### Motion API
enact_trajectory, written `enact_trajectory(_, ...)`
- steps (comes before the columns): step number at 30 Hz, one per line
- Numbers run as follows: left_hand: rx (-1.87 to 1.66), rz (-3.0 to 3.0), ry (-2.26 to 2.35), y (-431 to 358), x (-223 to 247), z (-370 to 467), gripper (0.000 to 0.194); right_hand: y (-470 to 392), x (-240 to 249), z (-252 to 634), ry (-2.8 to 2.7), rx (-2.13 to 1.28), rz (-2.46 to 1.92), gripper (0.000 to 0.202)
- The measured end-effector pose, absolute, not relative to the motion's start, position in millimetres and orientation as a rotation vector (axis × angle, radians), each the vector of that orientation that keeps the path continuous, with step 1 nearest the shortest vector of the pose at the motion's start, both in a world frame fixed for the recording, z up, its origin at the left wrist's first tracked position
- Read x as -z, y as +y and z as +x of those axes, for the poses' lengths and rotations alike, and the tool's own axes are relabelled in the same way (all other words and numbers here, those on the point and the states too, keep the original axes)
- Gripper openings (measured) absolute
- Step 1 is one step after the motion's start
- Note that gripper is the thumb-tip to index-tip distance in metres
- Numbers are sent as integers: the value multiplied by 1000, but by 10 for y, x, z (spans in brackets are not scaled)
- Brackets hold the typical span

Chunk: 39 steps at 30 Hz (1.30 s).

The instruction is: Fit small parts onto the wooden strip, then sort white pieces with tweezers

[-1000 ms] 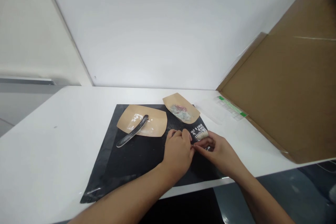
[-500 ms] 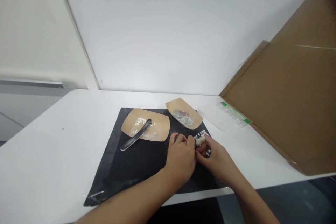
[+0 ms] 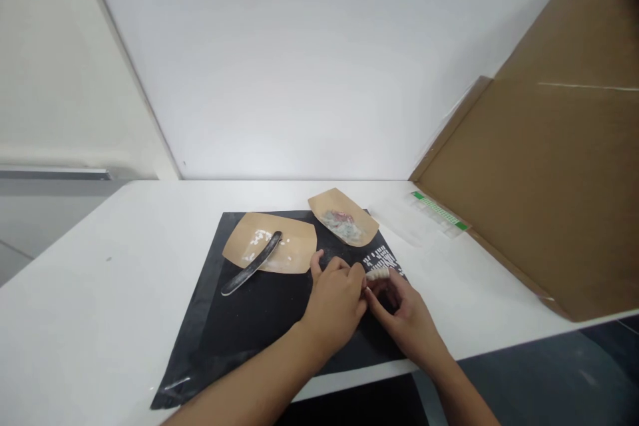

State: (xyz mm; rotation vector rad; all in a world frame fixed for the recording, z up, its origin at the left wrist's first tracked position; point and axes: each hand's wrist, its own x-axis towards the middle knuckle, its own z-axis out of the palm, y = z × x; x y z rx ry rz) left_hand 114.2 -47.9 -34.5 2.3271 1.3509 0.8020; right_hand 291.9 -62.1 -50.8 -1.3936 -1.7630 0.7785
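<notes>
Has splayed one finger (image 3: 317,261) of left hand (image 3: 333,301) outward; pinches narrowly with right hand (image 3: 408,314), contents unclear, over rectangular black mat (image 3: 249,323) at front edge of white counter (image 3: 74,319).

This is a plain indoor workspace set up for fine handwork; whether it belongs to an office or a workshop cannot be told. A white counter (image 3: 90,306) meets a bare white panel (image 3: 279,66) along its back edge, and a brown cardboard sheet (image 3: 539,173) stands at its right end. Toward the front edge, a black mat (image 3: 234,326) carries a dark curved file (image 3: 252,267), 2 brown trays (image 3: 302,243) (image 3: 329,200) and small white pieces (image 3: 382,258) near the mat's right edge.
</notes>
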Motion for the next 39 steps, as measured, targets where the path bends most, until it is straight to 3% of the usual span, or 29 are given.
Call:
enact_trajectory(11, -715, 2410, 1203, -338, 262, 831, 37, -646, 486, 2925, -1861, -635, -1449, 19)
enact_trajectory(23, -649, 2488, 1067, -322, 253, 858, 5, -645, 478, 2916, -1841, -642, -1425, 23)
enact_trajectory(32, -789, 2387, 998, -339, 240, 852, 3, -627, 505, 2904, -1801, -640, -1437, 29)
enact_trajectory(39, -1017, 2269, 921, -355, 207, 881, 13, -691, 459, 2888, -1876, -496, -1352, 26)
